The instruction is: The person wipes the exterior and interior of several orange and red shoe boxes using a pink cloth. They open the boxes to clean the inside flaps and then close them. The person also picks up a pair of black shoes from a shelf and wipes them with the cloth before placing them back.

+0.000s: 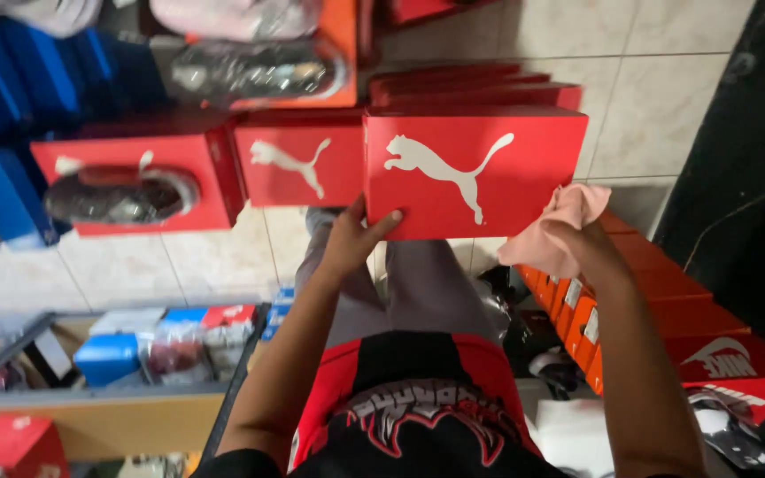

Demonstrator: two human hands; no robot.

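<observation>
My left hand (354, 237) grips the lower left corner of a red shoe box (475, 173) with a white leaping-animal logo on its lid, thumb on top. The box is held up in front of me, over my lap. My right hand (577, 237) holds a pink cloth (552, 228) against the box's right edge. Behind the held box, more red boxes (475, 84) are stacked.
A second red box (298, 164) sits left of the held one, and a third (139, 181) carries a wrapped dark shoe. Blue boxes (19, 71) line the far left. Orange and red boxes (666, 310) are stacked at the right. A shelf (90, 389) with small boxes stands at lower left.
</observation>
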